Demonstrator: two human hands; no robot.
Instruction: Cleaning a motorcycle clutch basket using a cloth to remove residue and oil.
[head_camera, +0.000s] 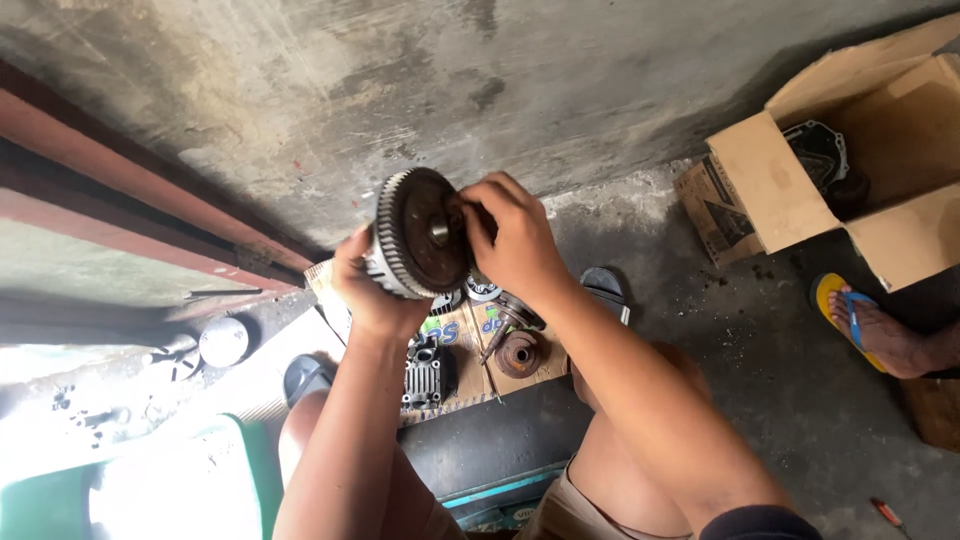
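From the head camera I see my left hand (372, 290) wrapped around the toothed rim of a round clutch gear assembly (420, 232), holding it up just above the centre of the frame. My right hand (515, 240) comes in from 5 o'clock; its fingers are closed on the dark, rusty face of the assembly, just right of the small hub at its middle. The gear teeth run along the edge facing 9 o'clock.

Below my hands, toward 6 o'clock, a piece of flattened cardboard (470, 340) lies on the concrete floor (760, 380). On it rest a finned cylinder head (428, 375) and, just beside it at 3 o'clock, a brown round pulley-like part (520, 352). More small metal parts sit at the top of the cardboard, partly hidden by my hands.

At 2 o'clock an open cardboard box (780, 180) holds a dark engine cover (820, 150). At 3 o'clock another person's foot (885, 335) rests in a yellow sandal (835, 295). At 8 o'clock a shiny piston (222, 341) lies well apart from the cardboard. My knees show at the bottom edge.
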